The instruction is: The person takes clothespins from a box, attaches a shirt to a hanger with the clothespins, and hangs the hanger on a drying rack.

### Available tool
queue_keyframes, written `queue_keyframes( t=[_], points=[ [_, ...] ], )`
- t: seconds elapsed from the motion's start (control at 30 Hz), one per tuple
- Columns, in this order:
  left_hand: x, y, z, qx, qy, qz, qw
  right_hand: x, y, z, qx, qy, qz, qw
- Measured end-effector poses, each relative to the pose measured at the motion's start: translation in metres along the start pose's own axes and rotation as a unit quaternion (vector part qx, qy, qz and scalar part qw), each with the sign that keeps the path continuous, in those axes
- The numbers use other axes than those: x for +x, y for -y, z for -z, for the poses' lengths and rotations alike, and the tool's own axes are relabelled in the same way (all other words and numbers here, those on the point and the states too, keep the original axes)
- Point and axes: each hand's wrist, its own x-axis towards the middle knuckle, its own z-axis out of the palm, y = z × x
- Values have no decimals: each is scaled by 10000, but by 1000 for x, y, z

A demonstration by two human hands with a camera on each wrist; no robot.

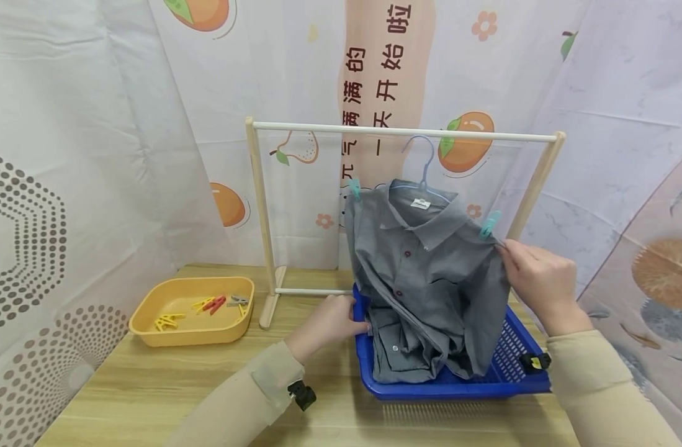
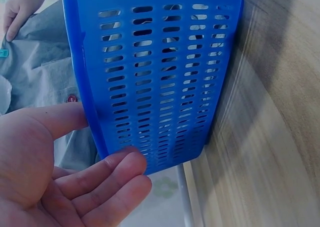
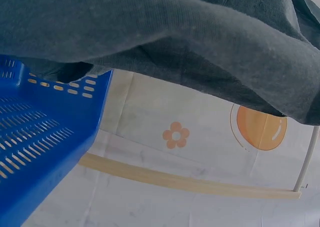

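A grey button-up shirt [image 1: 430, 248] is on a light blue hanger [image 1: 424, 180], with a teal clothespin [image 1: 489, 224] and another teal clothespin [image 1: 354, 187] at its shoulders. The hanger's hook shows right by the white rail. My right hand [image 1: 538, 279] pinches the shirt beside the right-hand clothespin; the right wrist view shows only the cloth. Below, the shirt's lower part hangs into a blue basket [image 1: 441, 391], over more folded grey cloth [image 1: 399, 357]. My left hand [image 2: 75, 172] holds the basket's left rim, thumb over the edge and fingers along the outer wall.
A drying rack with a white rail [image 1: 329, 128] and wooden legs [image 1: 260, 205] stands behind the basket. On the left of the table [image 1: 179, 388] sits a yellow tray [image 1: 192, 337] holding yellow, red and grey clothespins. Printed curtains [image 1: 296, 62] surround the table.
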Motion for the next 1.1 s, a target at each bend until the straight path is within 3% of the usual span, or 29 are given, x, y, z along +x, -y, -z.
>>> queue_keyframes(
  t=[1.1],
  points=[
    [1, -2, 3, 133, 79, -4, 9999, -8, -16, 13, -329, 49, -202, 9992]
  ],
)
